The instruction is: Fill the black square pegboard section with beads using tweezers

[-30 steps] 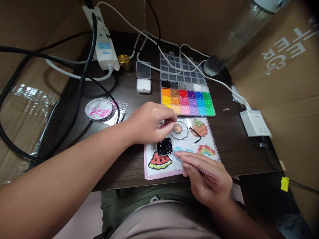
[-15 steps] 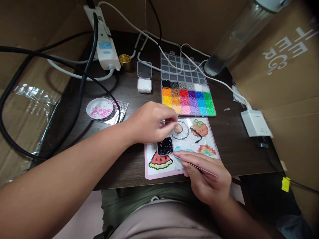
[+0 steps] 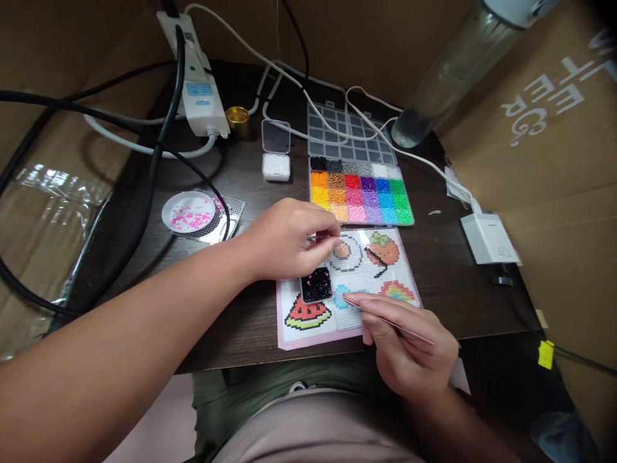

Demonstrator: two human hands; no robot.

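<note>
My left hand [image 3: 289, 239] rests curled on a clear pegboard [image 3: 359, 273] laid over a pattern sheet [image 3: 308, 315] with a watermelon, an egg, a persimmon and a rainbow. Its fingertips pinch at the board near the egg; I cannot make out what is between them. My right hand [image 3: 409, 350] grips pink tweezers [image 3: 380, 315], whose tips touch the edge of a small black tray [image 3: 317, 283] of dark and pink beads. Behind the sheet lies an open bead box [image 3: 360, 190] with many coloured compartments.
A white dish of pink beads [image 3: 189, 211] sits on a grey pegboard at the left. A small box of white beads [image 3: 276, 166], a gold cap [image 3: 238, 119], a power strip [image 3: 197, 83], black and white cables, a charger [image 3: 489, 238] and a clear cylinder [image 3: 448, 71] crowd the dark table. Cardboard walls surround it.
The tweezers and my right hand have shifted slightly right and back, tips staying at the black tray. My left hand has stayed put. The view has drifted a little.
</note>
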